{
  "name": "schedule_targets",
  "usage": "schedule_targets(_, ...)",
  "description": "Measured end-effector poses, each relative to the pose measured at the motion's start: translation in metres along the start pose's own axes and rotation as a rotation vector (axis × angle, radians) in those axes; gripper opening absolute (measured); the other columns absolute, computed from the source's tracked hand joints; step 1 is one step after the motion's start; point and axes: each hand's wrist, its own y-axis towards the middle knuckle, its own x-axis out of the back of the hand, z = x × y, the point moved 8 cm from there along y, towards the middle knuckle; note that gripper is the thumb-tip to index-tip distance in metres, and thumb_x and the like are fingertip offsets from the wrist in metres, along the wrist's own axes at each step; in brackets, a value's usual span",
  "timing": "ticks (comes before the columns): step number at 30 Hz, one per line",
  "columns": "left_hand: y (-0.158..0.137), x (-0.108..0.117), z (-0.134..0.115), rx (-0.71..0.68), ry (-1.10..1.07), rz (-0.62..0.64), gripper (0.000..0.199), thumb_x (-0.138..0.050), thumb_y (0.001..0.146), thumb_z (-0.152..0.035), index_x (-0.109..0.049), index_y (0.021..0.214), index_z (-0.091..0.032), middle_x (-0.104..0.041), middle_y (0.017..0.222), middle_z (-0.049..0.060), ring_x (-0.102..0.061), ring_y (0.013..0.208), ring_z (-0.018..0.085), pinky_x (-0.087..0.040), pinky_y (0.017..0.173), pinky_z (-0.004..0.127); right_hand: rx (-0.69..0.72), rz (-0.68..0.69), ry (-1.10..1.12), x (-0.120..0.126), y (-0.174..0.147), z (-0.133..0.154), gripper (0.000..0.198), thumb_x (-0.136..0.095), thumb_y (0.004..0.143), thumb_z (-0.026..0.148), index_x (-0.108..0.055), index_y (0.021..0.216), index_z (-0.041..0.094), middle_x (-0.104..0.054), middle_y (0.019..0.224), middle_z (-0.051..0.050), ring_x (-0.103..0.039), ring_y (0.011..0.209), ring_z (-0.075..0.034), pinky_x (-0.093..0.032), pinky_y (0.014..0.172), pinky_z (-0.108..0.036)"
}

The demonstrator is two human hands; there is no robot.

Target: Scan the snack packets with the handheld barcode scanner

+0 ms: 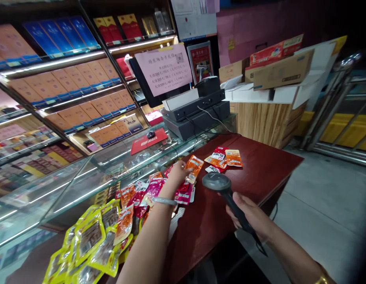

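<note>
there are two hands (177, 174) (254, 216), one scanner (216, 182), one mouse (151, 135).

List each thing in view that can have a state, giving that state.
Left hand: closed on orange packet
Orange packet: held, tilted
Right hand: gripping scanner
Scanner: held, tilted
Yellow-edged packets: overlapping
Shelf lights: lit
Monitor: partly covered by pink sheet; power unclear
Mouse: resting on red mat

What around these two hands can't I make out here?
All in the head view:
Packets beneath the left forearm: partly hidden by it.
Fine print on the orange packet at the left hand: too small.
Part of the right hand: hidden by the scanner.
Gold bracelet: cut off by the bottom edge.
</note>
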Motion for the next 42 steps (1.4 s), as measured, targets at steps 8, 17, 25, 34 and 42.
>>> schedule_targets(8, -0.008, 0.009, -0.023, -0.096, 0.406, -0.091, 0.048, -0.062, 0.085, -0.057, -0.067, 0.116, -0.021, -0.069, 0.121, 0.014, -0.060, 0.118, 0.033, -0.045, 0.097, 0.041, 0.055, -0.137, 0.046, 0.046, -0.010, 0.002, 0.058, -0.059, 0.083, 0.074, -0.058, 0.102, 0.019, -0.047, 0.055, 0.007, -0.038, 0.040, -0.008, -0.031, 0.042, -0.023)
schedule_targets(17, 0.004, -0.086, -0.104, -0.203, 0.325, 0.064, 0.074, -0.065, 0.072, -0.073, -0.068, 0.115, -0.013, -0.064, 0.126, 0.023, -0.056, 0.122, 0.038, -0.044, 0.098, 0.043, 0.087, -0.195, 0.046, 0.056, -0.021, 0.016, 0.058, -0.059, 0.084, 0.072, -0.058, 0.107, 0.019, -0.047, 0.055, 0.007, -0.037, 0.041, -0.008, -0.030, 0.043, -0.022)
schedule_targets(25, -0.003, -0.058, -0.058, -0.100, 0.110, 0.271, 0.059, -0.078, 0.074, -0.044, -0.059, 0.121, -0.016, -0.069, 0.123, 0.016, -0.066, 0.110, 0.029, -0.048, 0.084, 0.030, 0.091, -0.196, 0.000, 0.059, -0.022, 0.015, 0.054, -0.057, 0.083, 0.075, -0.054, 0.087, 0.021, -0.044, 0.052, 0.007, -0.034, 0.040, -0.008, -0.030, 0.042, -0.022)
schedule_targets(34, -0.041, -0.022, -0.024, -0.075, 0.050, 0.261, 0.062, -0.077, 0.076, -0.041, -0.056, 0.128, -0.016, -0.067, 0.127, 0.015, -0.064, 0.114, 0.028, -0.046, 0.093, 0.033, 0.092, -0.106, 0.033, 0.039, -0.012, 0.009, 0.052, -0.056, 0.087, 0.072, -0.047, 0.078, 0.022, -0.047, 0.055, 0.006, -0.038, 0.040, -0.007, -0.033, 0.041, -0.021)
schedule_targets(42, -0.055, -0.021, -0.025, -0.205, 0.080, 0.225, 0.048, -0.074, 0.077, -0.041, -0.062, 0.114, -0.013, -0.069, 0.116, 0.014, -0.065, 0.106, 0.029, -0.048, 0.089, 0.035, 0.086, -0.022, 0.025, 0.017, -0.006, 0.015, 0.052, -0.055, 0.087, 0.072, -0.053, 0.091, 0.020, -0.046, 0.056, 0.007, -0.037, 0.041, -0.007, -0.036, 0.043, -0.022)
